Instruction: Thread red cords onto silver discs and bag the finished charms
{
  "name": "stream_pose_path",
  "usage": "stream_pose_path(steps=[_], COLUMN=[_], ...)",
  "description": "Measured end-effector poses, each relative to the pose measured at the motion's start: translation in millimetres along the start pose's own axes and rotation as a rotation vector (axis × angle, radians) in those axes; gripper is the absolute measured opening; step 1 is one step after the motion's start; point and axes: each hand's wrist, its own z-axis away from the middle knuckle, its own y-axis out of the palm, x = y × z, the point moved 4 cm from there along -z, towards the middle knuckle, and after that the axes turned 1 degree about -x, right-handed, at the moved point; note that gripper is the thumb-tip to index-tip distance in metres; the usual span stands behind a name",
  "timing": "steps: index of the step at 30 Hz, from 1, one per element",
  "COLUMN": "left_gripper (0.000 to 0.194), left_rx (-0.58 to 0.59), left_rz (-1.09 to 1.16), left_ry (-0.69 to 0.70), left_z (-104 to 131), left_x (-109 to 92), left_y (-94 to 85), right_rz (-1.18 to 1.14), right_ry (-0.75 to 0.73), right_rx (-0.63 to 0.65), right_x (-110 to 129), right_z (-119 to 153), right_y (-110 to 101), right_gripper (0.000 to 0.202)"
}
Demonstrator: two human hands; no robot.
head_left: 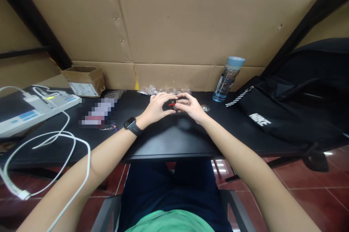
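Note:
My right hand point(190, 107) is closed in a pinch over the black table point(174, 141), with a small thin red piece point(171, 105) at its fingertips. What kind of piece it is cannot be made out. My left hand point(159, 108), with a dark watch on the wrist, curves around the left side of that piece. Its thumb and fingers are apart, and its fingertips come close to those of my right hand. Several small clear plastic packets point(163, 90) lie just behind both hands. Beside my right hand rests a small round shiny object point(205, 108).
A water bottle point(225, 79) and a black bag point(261, 116) stand on the right. To the left are an open cardboard box point(86, 81), a white power strip point(35, 114), a keychain point(111, 127) and a looped white cable point(88, 159). Cardboard panels point(177, 28) back the table.

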Motion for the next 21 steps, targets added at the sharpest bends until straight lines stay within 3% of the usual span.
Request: stream_pose_path(steps=[4,10,21], left_gripper=[0.050,0.048,0.045], left_rx=[-0.029,-0.028,-0.008], left_rz=[-0.011,-0.027,-0.037], left_ry=[-0.010,-0.026,-0.015], left_z=[0.7,0.4,0.5], left_x=[-0.9,-1.9,-3.1], left_y=[-1.1,-1.4,1.6], right_rz=[0.054,0.209,0.281], right_ry=[0.005,-0.063,-0.119], right_rx=[-0.019,-0.010,-0.018], right_x=[-0.8,-3.4,-7.0], right_z=[-2.0,-5.1,-6.5], right_y=[-3.9,-6.9,-7.3], right_gripper=[0.038,0.036,0.024])
